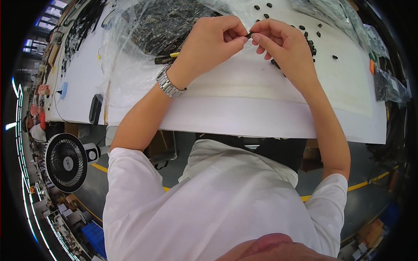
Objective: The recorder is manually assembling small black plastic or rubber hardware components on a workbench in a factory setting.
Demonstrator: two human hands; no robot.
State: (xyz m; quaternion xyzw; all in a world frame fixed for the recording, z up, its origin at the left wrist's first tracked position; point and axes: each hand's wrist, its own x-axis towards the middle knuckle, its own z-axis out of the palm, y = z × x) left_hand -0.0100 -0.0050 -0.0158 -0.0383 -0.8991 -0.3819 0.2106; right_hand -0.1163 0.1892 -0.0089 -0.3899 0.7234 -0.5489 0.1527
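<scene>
My left hand point(213, 45) and my right hand point(285, 50) meet above the white table. A small black piece point(249, 35) is pinched between the fingertips of both; its exact kind is too small to make out. Around and beyond my right hand lie several loose small black pieces point(335, 57), some bunched beside its fingers and partly hidden by it. Left of my left hand, a large clear plastic bag point(161, 26) full of dark parts rests on the table. A yellow-ended object point(174, 55) pokes out near my left wrist, mostly covered.
Clear plastic bags point(335, 17) lie at the far right. Black cables point(80, 32) spread over the far left, and a dark oblong case point(96, 108) lies at the left front edge. A round black-and-white fan point(66, 162) stands below the table's left side. White sheeting point(244, 115) covers the front edge.
</scene>
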